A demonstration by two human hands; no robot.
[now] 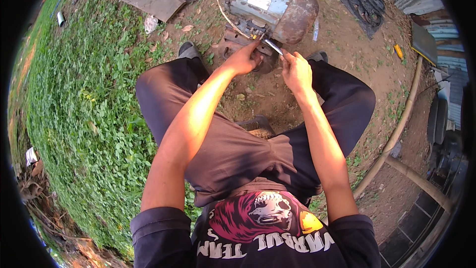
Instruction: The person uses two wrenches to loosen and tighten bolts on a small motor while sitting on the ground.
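Work looks mid-way: the pale, thin cable (227,17) already runs down to the exposed fittings (252,30) on the near side of the grey-blue, rust-patched cylindrical electric motor (265,6), top centre of the frame. Nothing there reads as finished; the fastening seems left to do or undo, and which cannot be told. The slim, silver metal hand tool (274,47) sits just below the motor, upper centre, its far end at those fittings. Right hand (297,72) is closed round the tool's near end; left hand (243,60) has its fingers bent up at the fittings, grip hidden, so cannot tell whether it pinches anything. Tool's long axis slants from upper left to lower right, working end toward upper left. Motor's long axis leans much the same way, its domed, rusty brown end cover (299,17) facing right and slightly down-frame.
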